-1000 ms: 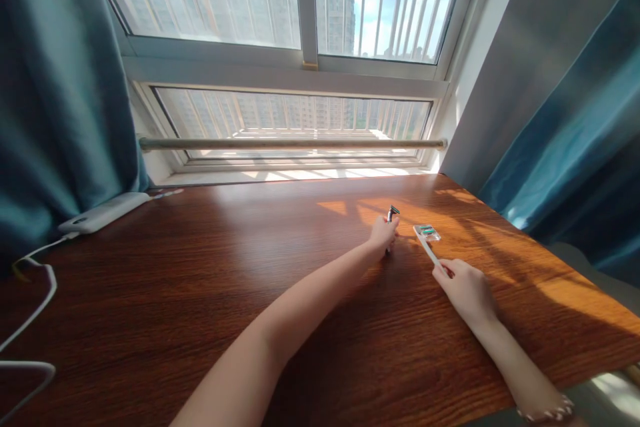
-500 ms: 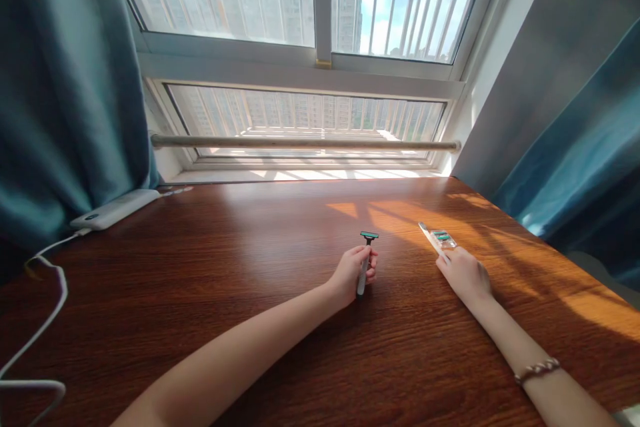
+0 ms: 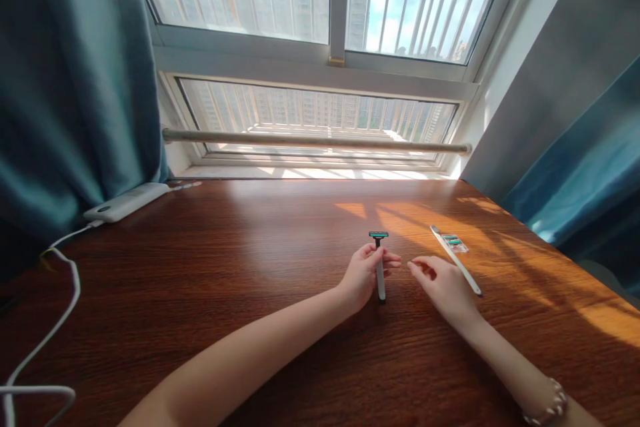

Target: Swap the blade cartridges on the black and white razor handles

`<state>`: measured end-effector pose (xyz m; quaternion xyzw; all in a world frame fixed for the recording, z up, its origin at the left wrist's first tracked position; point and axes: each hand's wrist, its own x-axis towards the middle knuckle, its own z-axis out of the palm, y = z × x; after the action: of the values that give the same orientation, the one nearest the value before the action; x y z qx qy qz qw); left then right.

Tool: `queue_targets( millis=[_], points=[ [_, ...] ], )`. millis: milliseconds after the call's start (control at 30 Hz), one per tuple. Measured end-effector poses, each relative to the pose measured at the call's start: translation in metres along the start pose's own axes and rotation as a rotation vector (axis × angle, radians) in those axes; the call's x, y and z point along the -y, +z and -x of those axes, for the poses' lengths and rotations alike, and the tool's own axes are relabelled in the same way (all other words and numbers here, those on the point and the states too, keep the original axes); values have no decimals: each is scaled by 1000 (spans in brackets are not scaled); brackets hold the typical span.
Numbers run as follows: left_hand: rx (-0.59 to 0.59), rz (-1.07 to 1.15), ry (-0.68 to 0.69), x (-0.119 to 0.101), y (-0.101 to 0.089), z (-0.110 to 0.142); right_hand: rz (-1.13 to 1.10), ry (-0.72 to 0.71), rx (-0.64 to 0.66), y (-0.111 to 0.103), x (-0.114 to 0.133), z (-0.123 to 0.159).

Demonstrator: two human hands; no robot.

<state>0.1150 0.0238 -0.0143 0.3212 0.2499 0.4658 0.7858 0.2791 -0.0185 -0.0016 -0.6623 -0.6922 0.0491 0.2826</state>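
Note:
My left hand (image 3: 361, 277) is closed around the handle of a razor (image 3: 381, 280), which stands nearly upright with its black and green head at the top. Just to the right, my right hand (image 3: 447, 287) hovers with lightly curled fingers and a gap inside them; nothing shows in it. Beyond that hand a slim white stick-shaped tool (image 3: 457, 261) with a greyish tip lies slantwise on the table. Beside it is a small clear pack (image 3: 455, 243) with green and dark razor cartridges.
The brown wooden table (image 3: 225, 267) reaches to the window sill. A white power bank or adapter (image 3: 130, 203) with a white cable (image 3: 75, 280) lies at the left by a blue curtain (image 3: 85, 80). A horizontal rail (image 3: 320, 141) crosses the window.
My right hand has come off the white tool and clear pack and moved left towards the razor. My left hand still holds the razor, its fingers now stretched out further. The view has shifted slightly.

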Motion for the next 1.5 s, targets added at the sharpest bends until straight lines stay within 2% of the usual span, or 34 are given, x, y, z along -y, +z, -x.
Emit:
queue_targets(
  millis=[67,133,200,333,533,767,1000,1133,1233,1367,1500],
  points=[
    [-25,5,40,-1,-1,2,-210,-58,158,13,32,3],
    [-53,-22,71,-1,-5,5,-267,-73,185,26,54,5],
    [-79,-60,98,-1,-11,7,-262,-93,167,37,63,6],
    [-92,-94,125,-1,-22,9,-212,-165,120,47,56,8],
    [-146,-115,68,-4,-27,9,-174,-181,94,44,47,10],
    [-101,-144,78,-7,-32,7,-220,-212,59,42,48,11],
    [-62,-232,89,-6,-30,6,-115,-245,46,41,46,9],
    [-35,-428,131,-5,-29,8,60,-147,-19,31,29,-6],
    [-19,-455,129,-5,-29,10,260,19,-46,20,8,-23],
    [-12,-419,104,-6,-29,10,475,287,80,6,-15,-39],
    [0,-437,113,-6,-29,10,506,388,150,1,-26,-43]
  ],
)
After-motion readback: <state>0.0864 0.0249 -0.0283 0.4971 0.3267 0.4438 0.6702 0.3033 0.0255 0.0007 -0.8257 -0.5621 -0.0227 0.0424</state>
